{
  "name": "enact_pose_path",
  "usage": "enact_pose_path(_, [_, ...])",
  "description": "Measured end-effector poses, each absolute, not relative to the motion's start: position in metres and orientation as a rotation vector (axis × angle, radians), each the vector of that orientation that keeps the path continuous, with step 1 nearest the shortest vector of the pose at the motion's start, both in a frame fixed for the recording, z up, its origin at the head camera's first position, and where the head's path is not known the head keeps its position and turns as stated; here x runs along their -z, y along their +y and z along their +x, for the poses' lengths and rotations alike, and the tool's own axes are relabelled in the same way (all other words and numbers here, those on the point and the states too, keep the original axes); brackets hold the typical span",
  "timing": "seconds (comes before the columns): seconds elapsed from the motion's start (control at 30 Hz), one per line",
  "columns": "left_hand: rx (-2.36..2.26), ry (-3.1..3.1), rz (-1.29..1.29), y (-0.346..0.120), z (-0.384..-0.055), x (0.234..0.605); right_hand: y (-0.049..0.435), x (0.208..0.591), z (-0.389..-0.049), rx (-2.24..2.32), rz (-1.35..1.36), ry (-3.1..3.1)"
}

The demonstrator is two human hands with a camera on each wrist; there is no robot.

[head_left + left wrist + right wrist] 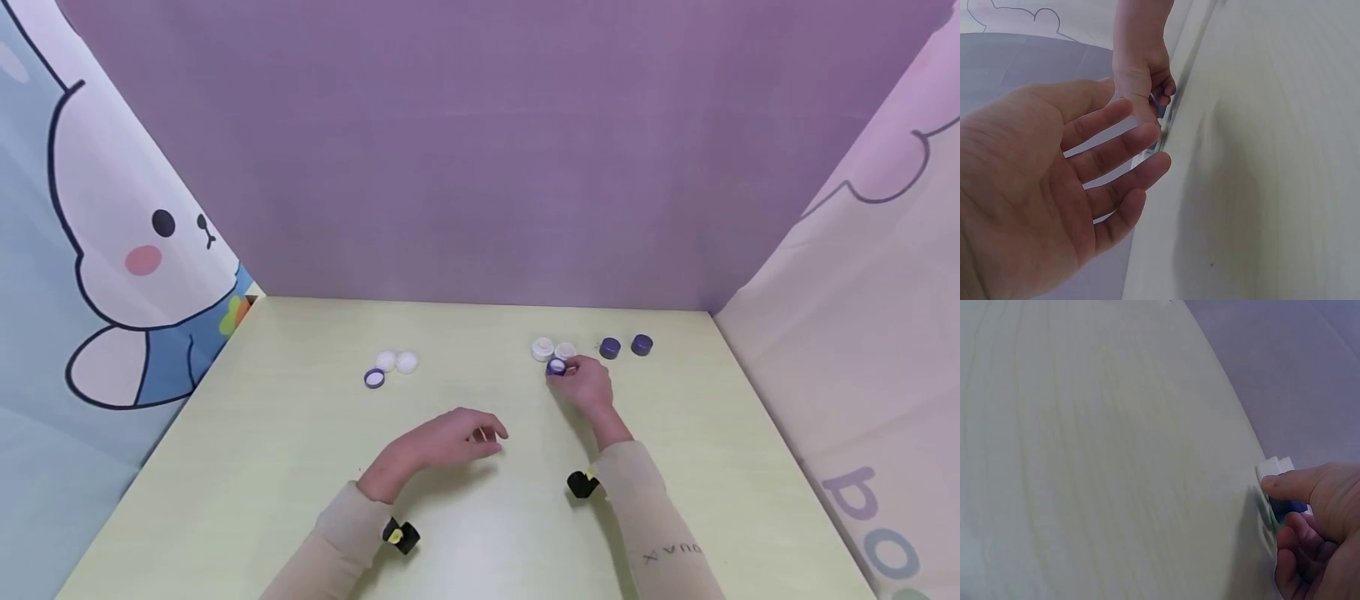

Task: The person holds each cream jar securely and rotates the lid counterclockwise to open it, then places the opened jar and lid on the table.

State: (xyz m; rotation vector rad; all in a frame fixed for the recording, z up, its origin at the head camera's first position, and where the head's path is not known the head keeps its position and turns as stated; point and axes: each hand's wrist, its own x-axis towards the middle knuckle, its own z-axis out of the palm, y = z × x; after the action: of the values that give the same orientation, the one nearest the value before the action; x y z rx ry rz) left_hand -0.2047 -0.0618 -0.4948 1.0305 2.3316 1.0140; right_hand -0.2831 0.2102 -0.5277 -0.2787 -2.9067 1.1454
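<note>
My right hand [587,385] pinches a small round dark-blue cap or jar [556,367] with a white inside, between thumb and fingers. It is right in front of two white round jars [542,349] at the back of the table. In the right wrist view my thumb lies along the blue piece [1286,505], beside white pieces [1274,466]. My left hand [457,437] hovers above the middle of the table, holding nothing, its fingers relaxed and slightly bent. Two dark-blue round pieces, one of them a blue cap-like piece [610,347], stand right of my right hand.
At the left-back lie two white round pieces [407,362] and a blue-rimmed lid [374,378] with a white inside. A purple backdrop [480,167] rises along the far table edge. Printed cloths hang at both sides of the pale table [465,550].
</note>
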Motion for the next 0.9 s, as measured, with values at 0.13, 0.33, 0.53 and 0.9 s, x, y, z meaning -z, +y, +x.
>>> enact_pose_path(0.13, [-1.019, 2.326, 1.024, -0.060, -0.204, 0.498, 0.211, 0.534, -0.285, -1.135, -0.293, -2.911])
enact_pose_path(0.33, [-1.061, 2.327, 0.979, -0.062, -0.205, 0.501, 0.210, 0.535, -0.285, -1.115, -0.323, -2.918])
enact_pose_path(0.53, [-1.087, 2.334, 0.926, -0.067, -0.206, 0.504, 0.210, 0.531, -0.284, -1.102, -0.331, -2.939])
enact_pose_path(0.9, [-1.105, 2.356, 0.850, -0.088, -0.204, 0.510, 0.225, 0.529, -0.277, -1.124, -0.312, -2.986])
